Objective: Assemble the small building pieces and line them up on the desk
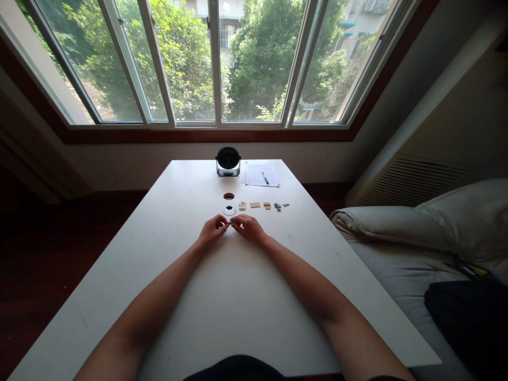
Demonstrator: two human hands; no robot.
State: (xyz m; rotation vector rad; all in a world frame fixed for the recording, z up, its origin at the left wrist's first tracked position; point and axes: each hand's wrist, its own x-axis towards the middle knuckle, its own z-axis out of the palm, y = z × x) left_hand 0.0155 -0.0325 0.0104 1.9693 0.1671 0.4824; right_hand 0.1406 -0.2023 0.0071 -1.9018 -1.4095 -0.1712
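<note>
My left hand point(213, 228) and my right hand point(246, 227) rest on the white table point(166, 275), fingertips meeting over a tiny grey piece point(229, 224) that both pinch. Just beyond lies a white round piece with a dark centre point(229, 210), and a brown round piece point(228, 196) sits farther back. To the right runs a row of small building pieces: tan plates point(242, 205) point(254, 205) point(267, 205), then dark grey ones point(277, 207) point(286, 205).
A small black round fan point(228, 161) stands at the table's far edge, beside a sheet of paper point(260, 173) with a pen point(265, 178) on it. A wide window lies beyond. A bed with a pillow point(428, 222) is on the right.
</note>
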